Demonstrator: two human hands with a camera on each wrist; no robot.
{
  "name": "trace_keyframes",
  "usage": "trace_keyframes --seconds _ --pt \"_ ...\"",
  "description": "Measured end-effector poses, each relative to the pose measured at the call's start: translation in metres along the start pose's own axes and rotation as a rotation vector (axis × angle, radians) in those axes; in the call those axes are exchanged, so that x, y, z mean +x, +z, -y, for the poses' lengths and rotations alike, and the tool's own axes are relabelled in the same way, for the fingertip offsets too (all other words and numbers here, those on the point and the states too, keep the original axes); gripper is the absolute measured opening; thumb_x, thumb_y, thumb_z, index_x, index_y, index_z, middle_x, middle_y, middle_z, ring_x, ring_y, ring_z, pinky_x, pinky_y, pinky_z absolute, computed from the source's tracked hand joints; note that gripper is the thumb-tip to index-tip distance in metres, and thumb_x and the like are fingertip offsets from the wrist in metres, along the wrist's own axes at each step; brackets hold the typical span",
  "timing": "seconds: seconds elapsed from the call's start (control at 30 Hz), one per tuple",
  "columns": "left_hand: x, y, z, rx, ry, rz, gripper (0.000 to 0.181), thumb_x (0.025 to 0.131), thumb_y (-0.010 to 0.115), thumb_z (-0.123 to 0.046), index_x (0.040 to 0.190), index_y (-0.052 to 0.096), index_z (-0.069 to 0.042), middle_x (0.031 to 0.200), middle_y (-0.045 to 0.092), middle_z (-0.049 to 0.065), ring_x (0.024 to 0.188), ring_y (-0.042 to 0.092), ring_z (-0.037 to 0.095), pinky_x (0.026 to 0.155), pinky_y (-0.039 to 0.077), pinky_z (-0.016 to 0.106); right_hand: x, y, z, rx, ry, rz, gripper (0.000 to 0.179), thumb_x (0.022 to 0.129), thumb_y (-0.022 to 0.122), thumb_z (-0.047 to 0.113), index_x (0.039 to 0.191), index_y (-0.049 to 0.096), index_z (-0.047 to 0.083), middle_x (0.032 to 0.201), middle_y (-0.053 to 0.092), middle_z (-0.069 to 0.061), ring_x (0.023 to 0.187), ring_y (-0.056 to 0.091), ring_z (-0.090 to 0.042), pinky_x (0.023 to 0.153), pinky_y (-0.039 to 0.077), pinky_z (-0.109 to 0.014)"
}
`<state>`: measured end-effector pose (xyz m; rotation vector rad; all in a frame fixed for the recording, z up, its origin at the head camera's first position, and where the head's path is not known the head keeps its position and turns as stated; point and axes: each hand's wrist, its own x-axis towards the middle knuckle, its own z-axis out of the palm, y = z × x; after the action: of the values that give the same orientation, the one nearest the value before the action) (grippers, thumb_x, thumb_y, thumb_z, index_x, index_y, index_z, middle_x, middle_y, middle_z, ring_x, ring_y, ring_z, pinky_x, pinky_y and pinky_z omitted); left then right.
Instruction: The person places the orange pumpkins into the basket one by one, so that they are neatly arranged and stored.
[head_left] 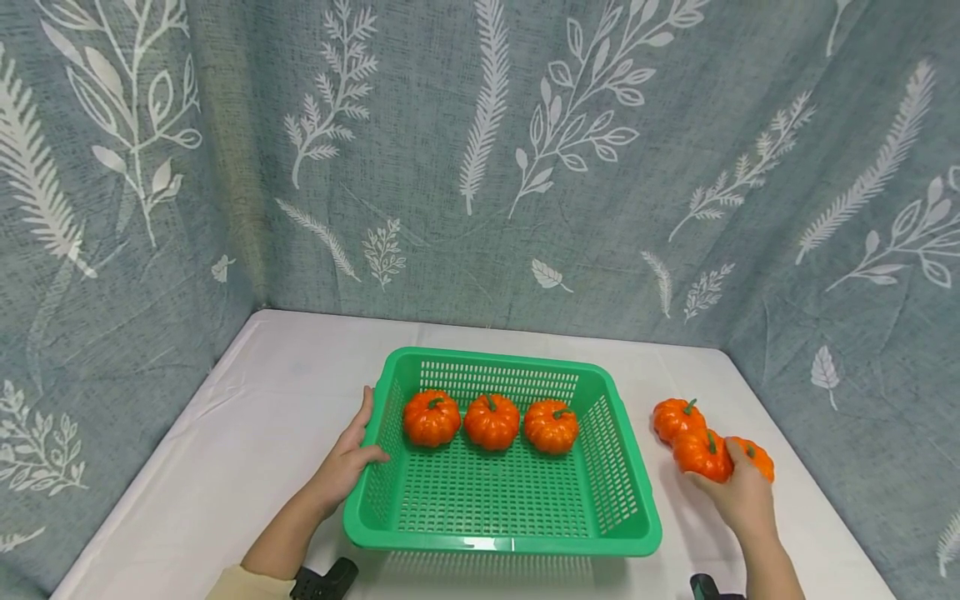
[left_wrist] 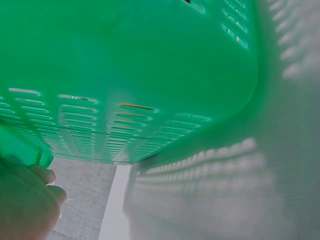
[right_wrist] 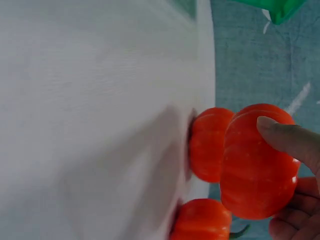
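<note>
A green plastic basket (head_left: 495,546) with slotted walls stands on the white table, and three small orange pumpkins (head_left: 492,422) sit in a row along its back half. My left hand (head_left: 347,467) grips the basket's left rim, thumb over the edge and fingers outside; in the left wrist view this hand (left_wrist: 27,200) shows beside the slotted wall. Right of the basket, my right hand (head_left: 738,496) holds an orange pumpkin (right_wrist: 257,165) between thumb and fingers, raised off the cloth. Two more pumpkins, one behind (head_left: 675,418) and one to the right (head_left: 759,458), lie close to it.
White cloth (head_left: 292,367) covers the table. Blue-grey curtains (head_left: 450,250) with white leaf prints stand along the back and both sides. The right-hand pumpkins lie near the table's right edge.
</note>
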<state>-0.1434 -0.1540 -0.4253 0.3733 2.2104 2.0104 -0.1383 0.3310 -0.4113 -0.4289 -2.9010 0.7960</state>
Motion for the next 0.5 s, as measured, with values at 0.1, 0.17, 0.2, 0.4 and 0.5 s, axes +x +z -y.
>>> trace_keyframes --seconds 0.1,0.17,0.2,0.4,0.5 --pt "0.000 0.000 -0.001 0.002 0.002 0.001 0.097 0.076 0.045 0.007 0.143 -0.020 -0.016 0.152 -0.019 0.006 0.139 -0.012 0.031 0.106 0.014 0.042 0.000 -0.005 0.006 -0.005 -0.037 -0.030 0.086 0.072 0.073 0.021 0.136 0.027 -0.015 0.132 0.036 -0.037 0.119 0.034 -0.050 0.101 0.027 -0.060" --pt "0.000 0.000 -0.001 -0.004 0.007 0.004 0.097 0.075 0.045 0.007 0.143 -0.021 -0.015 0.152 -0.019 0.006 0.139 -0.012 0.032 0.105 0.014 0.043 0.001 -0.008 0.011 -0.008 -0.080 -0.060 0.084 0.072 0.073 0.019 0.135 0.029 -0.015 0.130 0.038 -0.038 0.117 0.037 -0.050 0.100 0.029 -0.060" --pt "0.000 0.000 -0.001 -0.007 0.009 0.006 0.097 0.075 0.045 0.007 0.143 -0.021 -0.015 0.152 -0.020 0.006 0.139 -0.012 0.032 0.105 0.014 0.043 0.001 -0.010 0.013 -0.004 -0.094 -0.072 0.082 0.072 0.073 0.018 0.134 0.030 -0.015 0.129 0.039 -0.037 0.117 0.038 -0.050 0.099 0.030 -0.060" --pt "0.000 -0.001 -0.002 -0.019 0.008 0.012 0.097 0.076 0.045 0.007 0.143 -0.021 -0.015 0.151 -0.022 0.005 0.138 -0.015 0.030 0.107 0.008 0.049 0.003 -0.020 0.027 0.003 -0.159 -0.110 0.081 0.072 0.074 0.016 0.133 0.031 -0.015 0.129 0.040 -0.037 0.116 0.040 -0.051 0.097 0.032 -0.061" --pt "-0.001 -0.001 -0.002 -0.016 0.005 0.013 0.097 0.076 0.045 0.007 0.143 -0.021 -0.015 0.151 -0.021 0.005 0.138 -0.013 0.031 0.106 0.012 0.047 0.003 -0.023 0.035 0.003 -0.184 -0.119 0.081 0.072 0.074 0.015 0.134 0.031 -0.015 0.130 0.039 -0.037 0.117 0.039 -0.052 0.096 0.033 -0.061"
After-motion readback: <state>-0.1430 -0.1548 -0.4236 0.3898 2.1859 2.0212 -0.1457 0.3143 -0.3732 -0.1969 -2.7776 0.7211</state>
